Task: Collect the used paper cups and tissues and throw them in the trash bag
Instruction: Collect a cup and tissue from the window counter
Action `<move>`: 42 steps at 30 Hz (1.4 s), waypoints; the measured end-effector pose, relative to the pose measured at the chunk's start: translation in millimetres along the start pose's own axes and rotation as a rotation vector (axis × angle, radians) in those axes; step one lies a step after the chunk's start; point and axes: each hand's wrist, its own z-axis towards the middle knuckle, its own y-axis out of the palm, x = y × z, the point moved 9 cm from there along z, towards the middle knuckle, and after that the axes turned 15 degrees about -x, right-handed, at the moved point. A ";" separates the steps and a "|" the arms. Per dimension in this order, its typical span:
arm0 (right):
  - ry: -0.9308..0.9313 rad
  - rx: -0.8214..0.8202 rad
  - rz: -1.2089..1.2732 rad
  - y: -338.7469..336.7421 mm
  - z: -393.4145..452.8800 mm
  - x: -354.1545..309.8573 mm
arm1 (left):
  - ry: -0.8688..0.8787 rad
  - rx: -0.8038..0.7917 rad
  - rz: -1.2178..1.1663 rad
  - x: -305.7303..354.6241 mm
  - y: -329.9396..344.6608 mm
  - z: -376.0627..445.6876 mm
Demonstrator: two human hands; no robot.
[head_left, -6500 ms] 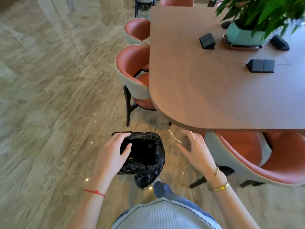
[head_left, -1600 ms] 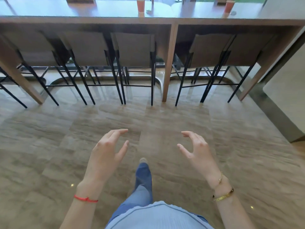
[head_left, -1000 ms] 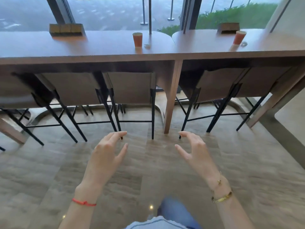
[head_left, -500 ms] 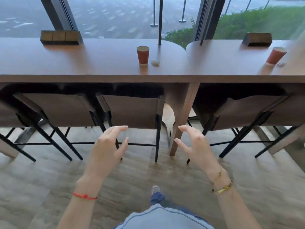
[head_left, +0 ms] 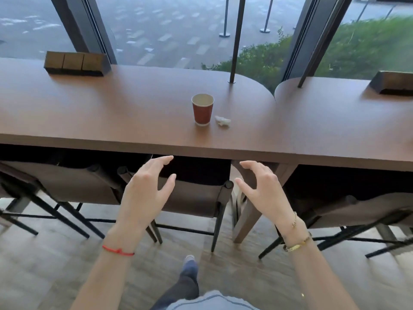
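Observation:
A red paper cup (head_left: 202, 110) stands upright on the long brown counter (head_left: 116, 117) by the window. A small crumpled white tissue (head_left: 222, 121) lies just right of the cup. My left hand (head_left: 148, 190) and my right hand (head_left: 261, 188) hover below the counter's front edge, both empty with fingers loosely spread. They are apart from the cup and tissue, over the stool backs. The trash bag is out of view.
Brown-backed stools (head_left: 192, 198) with black legs are tucked under the counter. A dark box (head_left: 74, 64) sits at the counter's far left, another box (head_left: 393, 83) on the adjoining counter at right. A black pole (head_left: 235, 41) rises behind the cup. Windows lie beyond.
I have walked up to the counter; the cup and tissue now look larger and nearer. The second cup at right has left the view. Both hands stay empty and raised.

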 end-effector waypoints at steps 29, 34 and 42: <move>0.095 0.038 -0.054 -10.9 241.9 49.5 | 0.046 -0.152 -0.269 -24.2 58.7 271.3; 0.082 0.059 -0.024 -17.9 232.4 54.7 | 0.059 -0.089 -0.292 -13.9 55.3 268.5; 0.059 0.145 -0.003 -38.5 188.1 58.7 | 0.083 -0.046 -0.293 -4.2 45.1 233.2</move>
